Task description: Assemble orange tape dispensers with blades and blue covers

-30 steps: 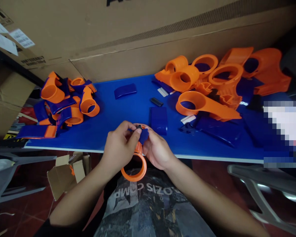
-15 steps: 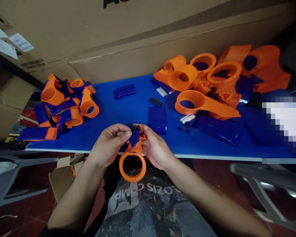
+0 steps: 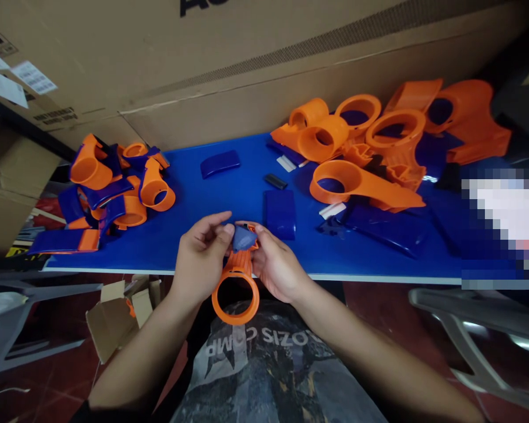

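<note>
In front of my lap, at the table's front edge, an orange plastic tape dispenser body (image 3: 235,317) hangs with its ring downward. My right hand (image 3: 278,264) is closed on its upper end, thumb on the near side. At that same end sits a small blue flap-like piece (image 3: 244,238), its surface catching the light. My left hand (image 3: 205,255) has its thumb against the left edge of this blue piece, with the index finger raised. Its other fingers curl behind and are partly hidden. A blue curved cover (image 3: 280,214) lies on the table just beyond my right hand.
Finished-looking orange and blue dispensers (image 3: 130,208) are heaped on the left of the blue table (image 3: 189,194). Several orange bodies (image 3: 326,138) are piled on the right, near white strips (image 3: 332,211) and a black strip (image 3: 275,181). Another blue cover (image 3: 220,164) lies toward the cardboard box (image 3: 180,111) behind.
The blue piece has tilted and now shows a broader, brighter face. My left index finger has lifted off it, while my right hand keeps its hold on the orange body.
</note>
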`<state>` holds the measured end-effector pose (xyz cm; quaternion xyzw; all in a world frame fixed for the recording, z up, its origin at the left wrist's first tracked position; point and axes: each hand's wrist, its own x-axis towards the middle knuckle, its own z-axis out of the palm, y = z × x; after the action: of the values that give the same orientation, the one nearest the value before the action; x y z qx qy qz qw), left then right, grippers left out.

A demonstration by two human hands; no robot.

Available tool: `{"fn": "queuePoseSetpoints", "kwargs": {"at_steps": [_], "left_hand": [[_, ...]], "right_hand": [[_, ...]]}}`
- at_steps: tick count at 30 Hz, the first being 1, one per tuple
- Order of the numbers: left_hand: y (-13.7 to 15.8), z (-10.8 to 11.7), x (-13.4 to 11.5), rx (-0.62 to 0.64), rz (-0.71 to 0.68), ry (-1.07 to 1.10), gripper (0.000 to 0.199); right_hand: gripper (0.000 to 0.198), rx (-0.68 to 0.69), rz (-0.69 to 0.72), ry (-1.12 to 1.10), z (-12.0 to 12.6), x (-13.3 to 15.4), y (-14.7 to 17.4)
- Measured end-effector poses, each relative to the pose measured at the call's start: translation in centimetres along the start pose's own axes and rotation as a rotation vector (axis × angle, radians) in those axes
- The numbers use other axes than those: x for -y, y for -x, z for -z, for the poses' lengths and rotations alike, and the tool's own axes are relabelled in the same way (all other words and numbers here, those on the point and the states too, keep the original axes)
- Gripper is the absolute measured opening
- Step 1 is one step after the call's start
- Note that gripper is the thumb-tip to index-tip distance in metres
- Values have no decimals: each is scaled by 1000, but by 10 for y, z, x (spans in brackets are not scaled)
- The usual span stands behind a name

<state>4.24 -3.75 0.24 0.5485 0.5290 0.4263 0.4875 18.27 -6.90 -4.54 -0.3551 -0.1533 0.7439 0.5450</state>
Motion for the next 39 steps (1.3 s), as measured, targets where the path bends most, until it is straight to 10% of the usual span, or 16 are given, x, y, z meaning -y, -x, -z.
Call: {"fn": "queuePoseSetpoints", "kwargs": {"at_steps": [14,32,39], "left_hand": [[1,7,6,-125,-171,-478,27],[-16,32,-6,267,219,194,30],[-13,15,4,271,226,129,36]], "right_hand": [[35,-70,41,50,-6,-2,-4],[39,-93,58,125,-9,-6,-5],[35,-80,107,109,-5,-8,-10]]}}
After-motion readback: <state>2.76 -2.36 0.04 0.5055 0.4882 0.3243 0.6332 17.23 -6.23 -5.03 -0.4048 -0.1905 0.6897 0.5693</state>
